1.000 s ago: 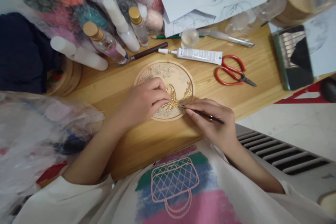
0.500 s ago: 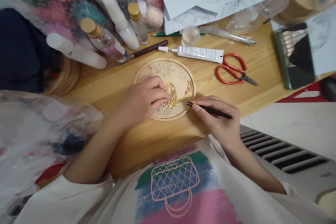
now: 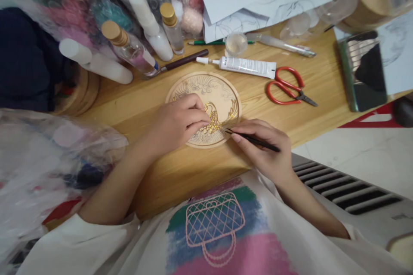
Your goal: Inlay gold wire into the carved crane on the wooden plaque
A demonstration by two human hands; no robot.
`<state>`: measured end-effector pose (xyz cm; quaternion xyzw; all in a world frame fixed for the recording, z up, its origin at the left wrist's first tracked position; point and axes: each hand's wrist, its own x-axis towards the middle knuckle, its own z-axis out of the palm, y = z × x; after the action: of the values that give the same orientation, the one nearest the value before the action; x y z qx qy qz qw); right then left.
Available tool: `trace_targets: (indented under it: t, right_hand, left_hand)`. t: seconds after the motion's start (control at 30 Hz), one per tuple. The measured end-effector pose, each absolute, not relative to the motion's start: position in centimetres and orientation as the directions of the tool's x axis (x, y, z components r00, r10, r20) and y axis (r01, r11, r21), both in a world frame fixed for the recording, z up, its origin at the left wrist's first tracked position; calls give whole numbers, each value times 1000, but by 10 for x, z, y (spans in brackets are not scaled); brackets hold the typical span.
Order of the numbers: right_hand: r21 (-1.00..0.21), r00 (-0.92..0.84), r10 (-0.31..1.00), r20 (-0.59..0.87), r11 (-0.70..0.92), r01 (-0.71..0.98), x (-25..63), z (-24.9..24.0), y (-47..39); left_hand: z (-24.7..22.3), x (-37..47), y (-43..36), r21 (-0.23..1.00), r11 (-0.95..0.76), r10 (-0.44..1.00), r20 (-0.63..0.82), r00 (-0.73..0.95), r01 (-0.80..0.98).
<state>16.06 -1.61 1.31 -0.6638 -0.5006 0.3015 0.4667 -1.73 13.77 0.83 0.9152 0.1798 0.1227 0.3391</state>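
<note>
A round wooden disc [image 3: 222, 84] with a drawn pattern lies on the table, and a gold bird-like outline [image 3: 213, 121] covers part of it. My left hand [image 3: 176, 124] rests over the disc's left side, fingers bent and pressed together beside the gold outline; whatever its fingertips hold, if anything, is hidden. Black tweezers [image 3: 258, 141] are pinched in my right hand [image 3: 266, 144] at the disc's lower right. Their tips are over the disc, close to the gold tail.
Behind the disc lie a glue tube [image 3: 248, 66], a dark pen [image 3: 183, 60] and a small clear cup [image 3: 236, 44]. Red-handled scissors [image 3: 287, 88] and a phone [image 3: 363, 71] are at the right. Bottles [image 3: 130, 49] stand at the upper left, near wrapped bundles.
My right hand has moved slightly left and down with the tweezers, whose tips are now further over the disc. My left hand has stayed nearly in place.
</note>
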Motion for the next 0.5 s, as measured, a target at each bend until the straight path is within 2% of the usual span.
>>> trace_targets:
  t: [0.13,0.5]
  right_hand:
    - [-911,329,937,115,-32,411,155,12,-15]
    - [-907,336,936,101,-52,417,150,12,-14]
  left_hand:
    - [8,-17,137,646,-723,407,114,906,243]
    - [8,-17,137,632,-741,393,133,910,227]
